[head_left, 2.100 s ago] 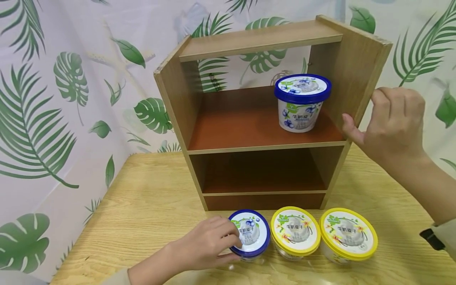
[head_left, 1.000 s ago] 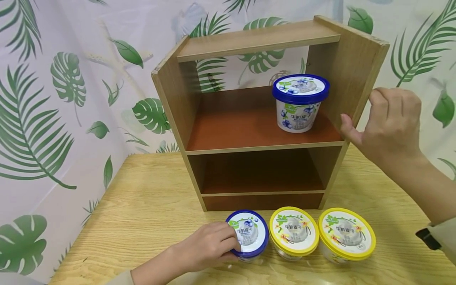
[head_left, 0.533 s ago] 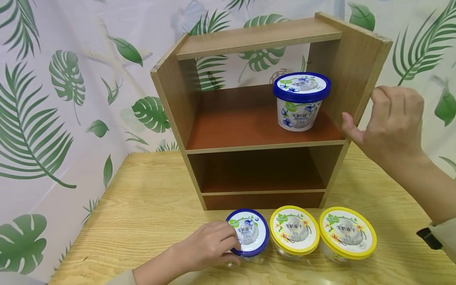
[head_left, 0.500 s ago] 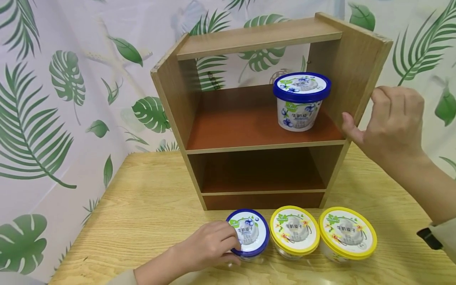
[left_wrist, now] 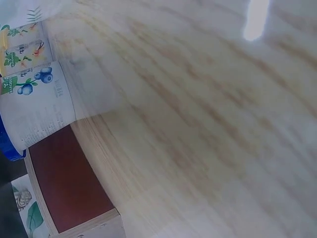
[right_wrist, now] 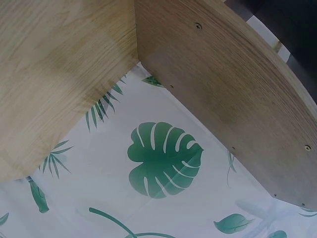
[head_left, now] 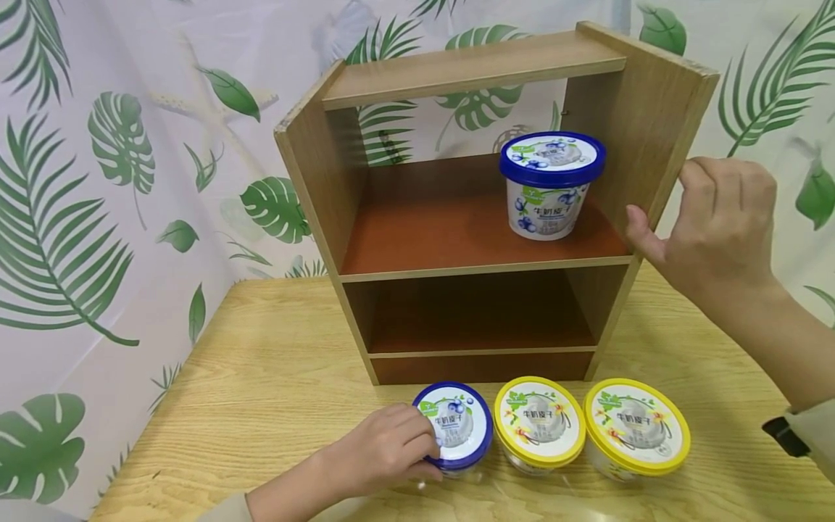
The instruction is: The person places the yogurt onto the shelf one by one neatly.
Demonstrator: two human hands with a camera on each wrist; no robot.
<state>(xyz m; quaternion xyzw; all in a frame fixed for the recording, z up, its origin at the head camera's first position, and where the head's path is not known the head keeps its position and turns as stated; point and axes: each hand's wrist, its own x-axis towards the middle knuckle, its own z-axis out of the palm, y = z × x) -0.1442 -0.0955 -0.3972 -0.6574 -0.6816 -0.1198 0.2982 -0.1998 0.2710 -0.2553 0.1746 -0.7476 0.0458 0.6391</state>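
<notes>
Your left hand (head_left: 391, 446) grips the left edge of the blue-lidded tub (head_left: 459, 420) on the tabletop (head_left: 261, 348), seemingly the grasping step; lifting would call for keeping it level and clear of the adjacent yellow-lidded tub (head_left: 540, 420). Farther right, your right hand (head_left: 724, 217) clasps the cabinet's side panel (head_left: 665, 138).

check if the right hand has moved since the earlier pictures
No, the right hand sits at the same spot along the right side of the wooden cabinet.

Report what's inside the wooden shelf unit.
In the wooden shelf unit, one blue-lidded tub stands upright on the upper shelf, toward the right. No objects show in the dark lower compartment. The tub hides whatever lies directly behind it.
</notes>
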